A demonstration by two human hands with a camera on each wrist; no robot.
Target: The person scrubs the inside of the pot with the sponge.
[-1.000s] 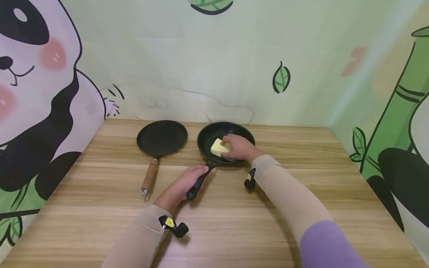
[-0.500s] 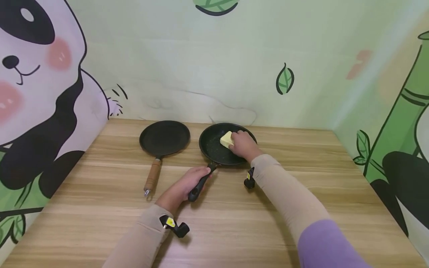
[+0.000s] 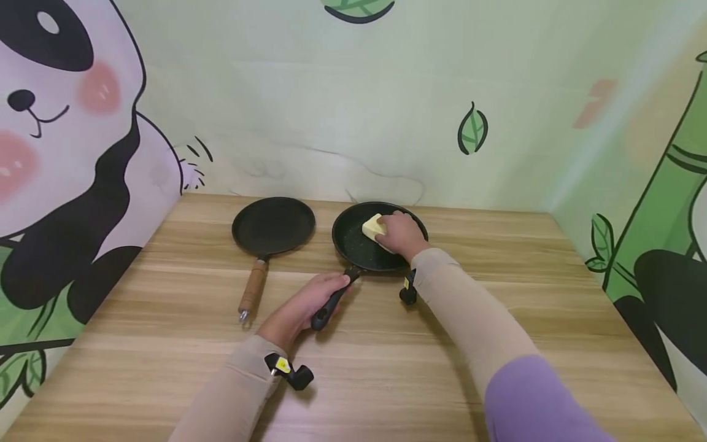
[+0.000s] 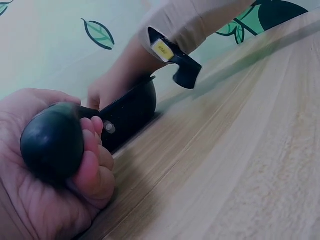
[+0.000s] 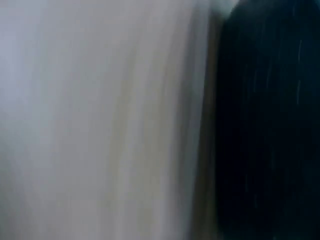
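Observation:
My left hand [image 3: 319,296] grips the black handle [image 3: 327,311] of a deep frying pan [image 3: 353,242] near the back of the table. In the left wrist view the left fingers [image 4: 97,175] curl round the rounded handle end [image 4: 52,142]. My right hand [image 3: 402,234] is inside the pan and holds a pale yellow sponge [image 3: 374,228] against its inner surface. Part of the sponge is hidden under the right fingers. The right wrist view is blurred and shows only the dark pan side [image 5: 270,125] and pale wood.
A flat black pan [image 3: 273,226] with a wooden handle [image 3: 253,287] lies to the left of the frying pan. Both stand on a wood-grain table [image 3: 381,374]. Close behind the pans rises a printed wall [image 3: 309,110], with panels on both sides.
Since a second ago my right hand has shifted the sponge from the front part of the pan toward its back right. My left hand keeps hold of the handle.

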